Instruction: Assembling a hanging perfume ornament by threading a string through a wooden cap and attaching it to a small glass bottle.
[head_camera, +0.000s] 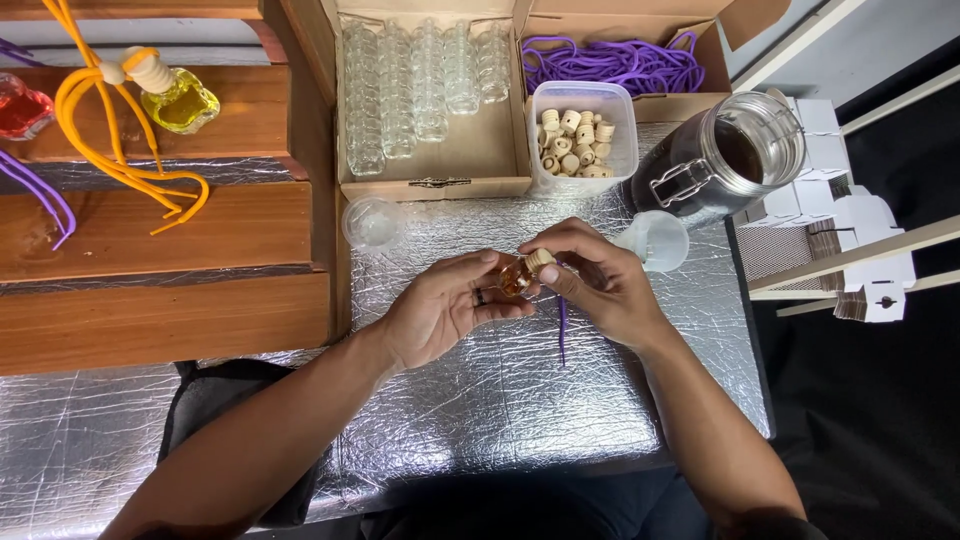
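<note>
Head view, looking down on a table covered in crinkled silver foil (520, 400). Both hands meet at table centre over a small glass bottle (517, 275) of amber liquid with a pale wooden cap (541, 259). Left hand (440, 305) lies palm up, fingers curled narrow around the bottle body; the bottle rests across the fingertips, thumb pressing from above, a dark ring on one finger. Right hand (600, 280) comes in from the other side, thumb and forefinger pinched shut on the cap end, remaining fingers folded. The bottle sits tilted, cap pointing toward the right hand, held off the foil between the two sets of fingers. A purple cord (562, 335) hangs from below the right hand down onto the foil. Behind: an open cardboard box (440, 165) with rows of empty clear bottles, a clear tub (585, 135) of wooden caps, a second box holding more purple cord (610, 62), a large glass jar (720, 160) of dark liquid lying on its side. A small clear funnel (373, 222) sits left of the hands, another (655, 240) just beside the right hand. On the wooden steps at left, a finished yellow bottle with orange cord (175, 100).
</note>
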